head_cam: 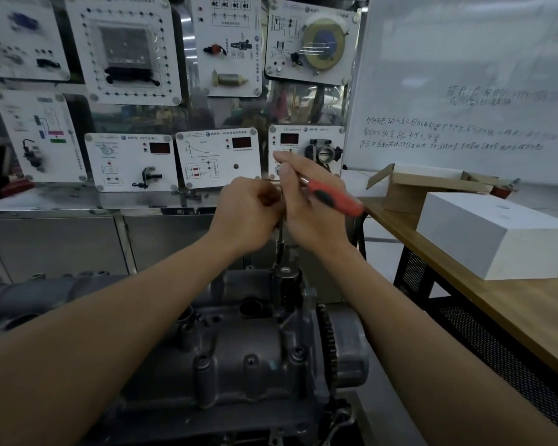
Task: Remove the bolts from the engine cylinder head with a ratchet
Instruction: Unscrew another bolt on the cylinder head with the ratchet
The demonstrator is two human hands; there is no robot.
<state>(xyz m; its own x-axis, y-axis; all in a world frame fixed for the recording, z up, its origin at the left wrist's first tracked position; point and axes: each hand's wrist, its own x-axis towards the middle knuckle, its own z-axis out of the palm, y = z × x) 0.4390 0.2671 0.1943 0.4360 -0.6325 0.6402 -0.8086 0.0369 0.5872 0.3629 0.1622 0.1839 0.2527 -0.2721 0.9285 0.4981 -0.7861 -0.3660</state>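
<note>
At centre frame, both hands meet above an engine: the right hand grips a ratchet near its head, the red and black handle slanting out toward the right, while the left hand is curled closed around the head end of the tool, though what its fingertips pinch is hidden. From under the hands a thin extension bar drops straight down, its socket end reaching the far upper part of the engine cylinder head, which fills the lower centre of the frame as a dark grey casting with a toothed sprocket on its right side. Several bolts sit in bosses on the near face, so most of the job seems to remain. The step in hand looks like working a far bolt loose; to do it well, the left hand should steady the head directly over the bar so the bar stands plumb and the socket sits fully on the bolt, while the right hand slides farther out along the handle for leverage and swings in short, even strokes. A tilted bar could slip off and round the bolt. At right, a wooden desk carries a white box and an open cardboard box. Across the top are training panels and a whiteboard.
</note>
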